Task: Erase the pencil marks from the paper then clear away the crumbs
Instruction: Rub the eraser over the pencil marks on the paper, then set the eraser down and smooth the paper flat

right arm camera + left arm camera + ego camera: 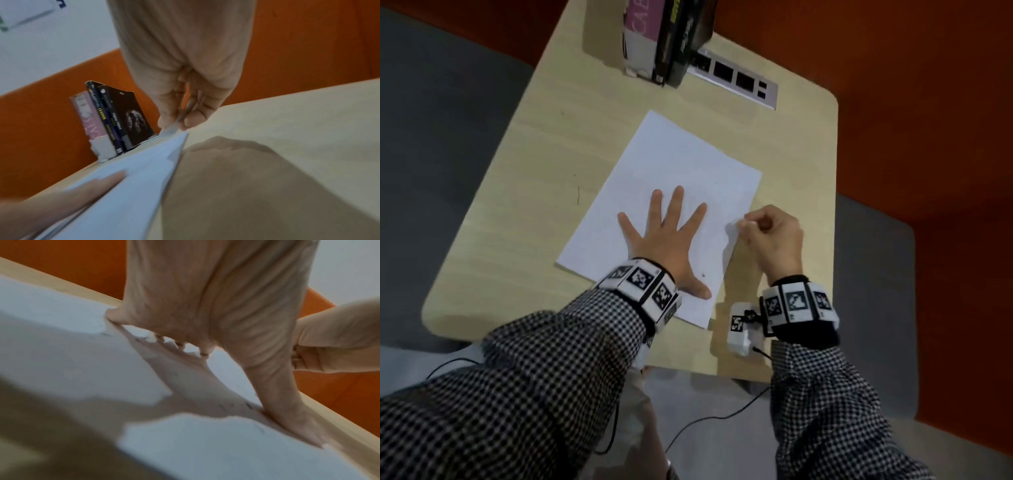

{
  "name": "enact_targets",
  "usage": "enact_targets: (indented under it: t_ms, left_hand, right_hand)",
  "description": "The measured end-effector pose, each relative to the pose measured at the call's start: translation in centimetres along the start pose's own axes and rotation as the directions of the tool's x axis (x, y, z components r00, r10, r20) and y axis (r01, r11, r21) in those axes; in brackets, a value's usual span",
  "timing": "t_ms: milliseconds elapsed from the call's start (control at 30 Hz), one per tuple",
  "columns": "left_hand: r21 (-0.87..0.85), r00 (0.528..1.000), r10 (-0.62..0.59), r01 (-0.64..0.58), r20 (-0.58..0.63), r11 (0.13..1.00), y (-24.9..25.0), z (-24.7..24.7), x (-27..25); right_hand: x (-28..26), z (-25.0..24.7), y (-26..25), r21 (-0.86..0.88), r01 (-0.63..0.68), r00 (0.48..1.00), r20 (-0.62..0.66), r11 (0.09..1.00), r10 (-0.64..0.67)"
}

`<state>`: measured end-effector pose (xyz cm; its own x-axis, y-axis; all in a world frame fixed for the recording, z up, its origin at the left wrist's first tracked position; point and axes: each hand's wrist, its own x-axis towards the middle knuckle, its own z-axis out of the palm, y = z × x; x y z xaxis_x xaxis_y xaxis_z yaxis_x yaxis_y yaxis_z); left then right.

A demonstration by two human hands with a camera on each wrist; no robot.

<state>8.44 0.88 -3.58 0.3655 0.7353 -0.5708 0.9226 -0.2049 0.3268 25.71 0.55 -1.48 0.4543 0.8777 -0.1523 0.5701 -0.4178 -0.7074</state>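
A white sheet of paper (671, 161) lies slanted on the light wooden table (527, 178). My left hand (664, 233) lies flat on its lower half with the fingers spread, pressing it down. My right hand (748, 224) pinches the sheet's right edge between thumb and fingers and lifts that edge off the table. The right wrist view shows the pinch (174, 125) on the raised paper (133, 178). A dark crumb (703, 274) lies near my left thumb. In the left wrist view, faint grey specks (248, 405) sit on the paper (61, 361) beside my thumb. No eraser shows.
Several books (664, 37) stand at the table's far edge, beside a white power strip (739, 80). An orange partition (911, 85) borders the far and right sides. The table's right edge runs close to my right hand. A short dark mark (578, 195) is on the wood.
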Motion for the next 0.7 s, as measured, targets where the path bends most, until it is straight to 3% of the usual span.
enact_targets:
  t_ms: [133, 200, 300, 400, 467, 533, 600, 700]
  left_hand:
    - [-0.055, 0.998, -0.07, 0.07, 0.003, 0.996, -1.0, 0.5, -1.6]
    - [-0.076, 0.997, -0.073, 0.073, 0.012, 0.994, -1.2, 0.6, -2.1]
    - [-0.101, 0.999, -0.05, 0.05, -0.005, 0.994, -1.6, 0.3, -2.5]
    - [-0.174, 0.992, -0.032, 0.011, -0.119, 0.985, -2.2, -0.9, -3.5]
    - [-0.246, 0.974, -0.043, -0.013, -0.221, 0.969, -3.5, -1.7, -4.5]
    - [-0.291, 0.947, -0.095, 0.001, -0.308, 0.957, -5.4, -2.3, -5.8]
    - [-0.374, 0.919, -0.202, 0.066, -0.339, 0.925, -7.8, -2.4, -7.1]
    - [-0.482, 0.889, -0.364, 0.198, -0.279, 0.854, -10.9, -2.0, -9.1]
  right_hand:
    - [5.0, -1.5, -0.2, -0.017, 0.048, 0.975, -0.214, 0.999, -0.05]
    - [6.9, -1.1, 0.1, -0.064, 0.026, 0.981, -0.192, 0.998, -0.038]
    - [8.1, -1.1, 0.1, -0.277, 0.013, 0.996, -0.084, 0.961, -0.038]
    - [7.1, -1.5, -0.8, -0.425, 0.143, 0.982, -0.05, 0.894, -0.181]
    - [4.5, -0.9, -1.7, -0.348, 0.317, 0.947, 0.061, 0.882, -0.317]
    - [0.8, 0.4, -1.8, -0.297, 0.433, 0.893, 0.271, 0.851, -0.36]
    - [-2.8, 1.6, -1.3, -0.341, 0.445, 0.854, 0.439, 0.828, -0.278]
    - [-6.6, 3.1, -0.5, -0.435, 0.347, 0.844, 0.53, 0.831, -0.074]
